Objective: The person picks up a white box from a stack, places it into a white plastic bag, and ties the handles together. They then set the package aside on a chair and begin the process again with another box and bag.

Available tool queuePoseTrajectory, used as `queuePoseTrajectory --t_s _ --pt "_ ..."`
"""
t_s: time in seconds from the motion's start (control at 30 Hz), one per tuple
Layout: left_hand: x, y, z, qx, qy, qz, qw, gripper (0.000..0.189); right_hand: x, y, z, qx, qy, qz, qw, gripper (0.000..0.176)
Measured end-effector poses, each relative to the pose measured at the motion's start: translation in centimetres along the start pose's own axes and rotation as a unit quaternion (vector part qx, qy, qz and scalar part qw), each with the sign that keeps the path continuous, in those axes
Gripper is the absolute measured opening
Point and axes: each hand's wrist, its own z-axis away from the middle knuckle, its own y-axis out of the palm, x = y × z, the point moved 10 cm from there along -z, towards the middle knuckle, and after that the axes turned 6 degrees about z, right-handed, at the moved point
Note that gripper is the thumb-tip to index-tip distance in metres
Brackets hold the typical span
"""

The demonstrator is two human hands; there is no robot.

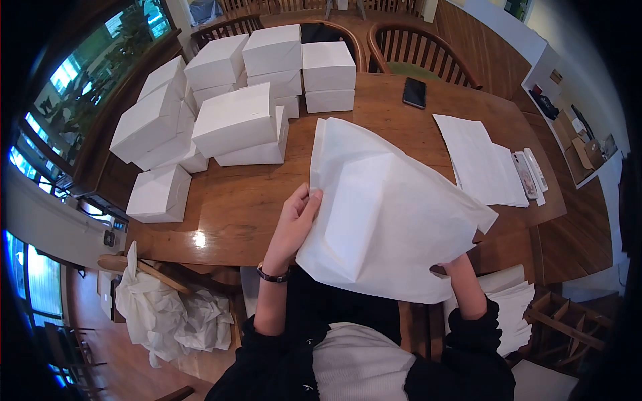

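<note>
A large white bag [401, 194], flat and creased with a paler rectangular panel in its middle, is held up at a tilt over the table's near edge. My left hand [295, 217] pinches its left edge between thumb and fingers. At the lower right edge, my right hand [457, 265] grips the bag, with most of its fingers hidden behind it. White boxes [235, 119] stand stacked on the table beyond my left hand.
On the wooden table [227, 234] lie a black phone [414, 92], flat white sheets [478, 160] and a phone in a patterned case [525, 176]. Crumpled white bags [157, 311] rest on a chair at left. More white sheets [511, 311] sit beside me at right. Wooden chairs [421, 50] line the far side.
</note>
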Motion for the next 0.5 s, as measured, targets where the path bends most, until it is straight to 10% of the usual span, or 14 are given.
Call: queuePoseTrajectory --t_s 0.5 --pt "0.5 2.7 2.4 0.213 -0.082 0.105 0.968 0.071 0.8 0.1 0.2 0.015 -0.011 0.028 0.999 0.02"
